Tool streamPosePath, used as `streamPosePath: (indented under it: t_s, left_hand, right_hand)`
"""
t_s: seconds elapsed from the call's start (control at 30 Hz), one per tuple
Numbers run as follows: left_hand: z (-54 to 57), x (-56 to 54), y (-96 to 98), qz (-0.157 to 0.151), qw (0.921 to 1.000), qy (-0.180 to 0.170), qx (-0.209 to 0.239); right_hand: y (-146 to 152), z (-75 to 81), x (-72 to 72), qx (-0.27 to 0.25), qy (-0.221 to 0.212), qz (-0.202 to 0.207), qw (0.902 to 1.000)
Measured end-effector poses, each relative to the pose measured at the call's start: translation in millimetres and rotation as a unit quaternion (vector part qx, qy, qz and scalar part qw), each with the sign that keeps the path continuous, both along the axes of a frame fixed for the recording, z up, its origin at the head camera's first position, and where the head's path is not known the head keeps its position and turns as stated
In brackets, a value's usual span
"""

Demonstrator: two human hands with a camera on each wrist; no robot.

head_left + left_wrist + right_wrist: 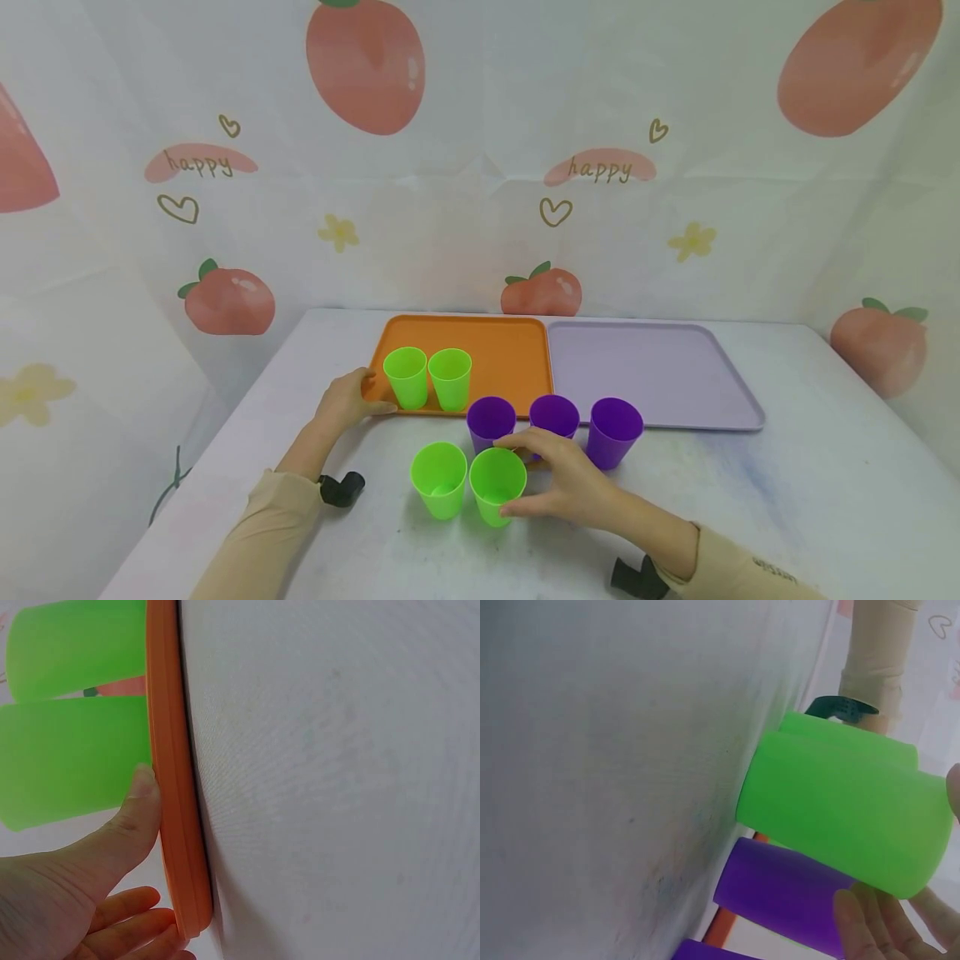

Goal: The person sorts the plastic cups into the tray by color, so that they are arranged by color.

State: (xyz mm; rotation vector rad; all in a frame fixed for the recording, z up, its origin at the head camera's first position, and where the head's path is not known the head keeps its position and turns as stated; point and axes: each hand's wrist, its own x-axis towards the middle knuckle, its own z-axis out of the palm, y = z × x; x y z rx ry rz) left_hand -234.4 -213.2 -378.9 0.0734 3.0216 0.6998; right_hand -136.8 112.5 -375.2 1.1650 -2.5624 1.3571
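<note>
The left hand [348,402] is gripping the near left corner of the orange tray [510,358], where two green cups [407,379] are standing upright side by side. The right hand [562,483] is grasping the right-hand green cup [493,490], which is standing on the table [765,508] just beside another green cup [439,482]. Three purple cups [615,432] are standing in a row just beyond the right hand, and a lilac tray [645,371] is lying beside the orange tray, to its right.
</note>
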Motion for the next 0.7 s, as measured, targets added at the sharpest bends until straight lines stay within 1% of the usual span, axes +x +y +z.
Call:
streamPosePath:
  t_s: [0.2, 0.4, 0.7]
  left_hand:
    - [0.5, 0.8, 0.0, -0.002, 1.0, 0.001, 0.001]
    - [-0.1, 0.2, -0.4, -0.002, 1.0, -0.001, 0.003]
    - [0.4, 0.1, -0.4, -0.001, 1.0, -0.001, 0.0]
  right_hand:
    - [-0.4, 0.9, 0.3, 0.001, -0.003, -0.005, 1.0]
    - [1.0, 2.7, 0.2, 0.009, 0.016, -0.008, 0.9998]
    - [5.7, 10.5, -0.8, 0.003, 0.031, 0.007, 0.9995]
